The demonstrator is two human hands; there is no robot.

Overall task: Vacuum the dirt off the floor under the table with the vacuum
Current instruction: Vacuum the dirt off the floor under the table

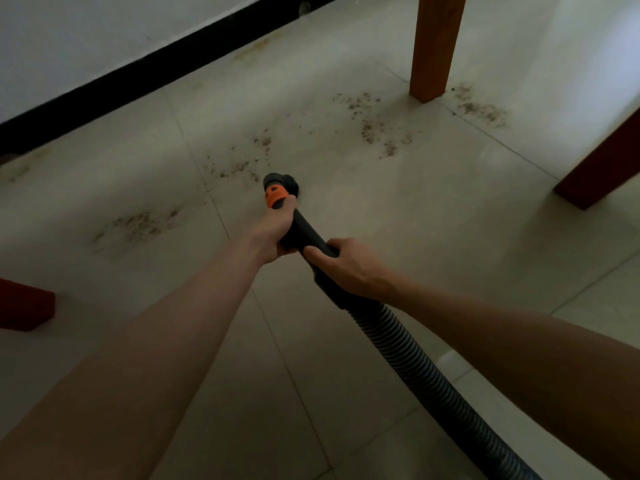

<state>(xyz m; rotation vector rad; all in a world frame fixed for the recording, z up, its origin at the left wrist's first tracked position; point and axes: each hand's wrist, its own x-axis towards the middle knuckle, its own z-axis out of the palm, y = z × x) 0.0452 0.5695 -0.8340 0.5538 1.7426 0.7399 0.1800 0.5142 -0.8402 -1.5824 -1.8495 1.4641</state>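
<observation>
Both hands gripped the wand (304,233), left hand (273,233) nearer the nozzle (278,185), right hand (346,265) behind; its axis pointed forward at dirt (239,168) just beyond

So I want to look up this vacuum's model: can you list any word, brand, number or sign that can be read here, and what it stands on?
None can be read.
The orange collar on the vacuum nozzle has dark marks, too small and blurred to read.
The black tube, the hose, the table leg and the wall show no text.
</observation>
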